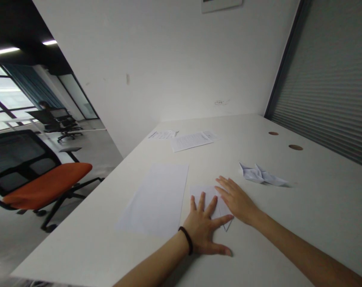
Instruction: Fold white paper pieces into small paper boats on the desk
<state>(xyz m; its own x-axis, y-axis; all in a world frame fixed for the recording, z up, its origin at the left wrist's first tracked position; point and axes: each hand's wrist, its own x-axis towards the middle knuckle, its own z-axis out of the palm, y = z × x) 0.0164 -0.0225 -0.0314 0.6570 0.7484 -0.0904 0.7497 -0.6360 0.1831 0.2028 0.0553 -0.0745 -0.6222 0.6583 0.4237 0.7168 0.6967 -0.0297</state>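
Note:
A folded sheet of white paper (209, 194) lies flat on the white table, partly hidden under my hands. My left hand (203, 229), with a dark band on its wrist, presses on it with fingers spread wide. At the paper's right edge rests my right hand (236, 199), its fingers stretched out and touching the folded part. Left of them is a flat blank sheet of paper (157, 199). A folded paper boat (260, 174) sits to the right, beyond my right hand.
Printed sheets (192, 141) lie farther back on the table (303, 223), near the wall. Two round cable holes (295, 147) are at the back right, by the blinds. An office chair with an orange seat (52, 183) stands left of the table.

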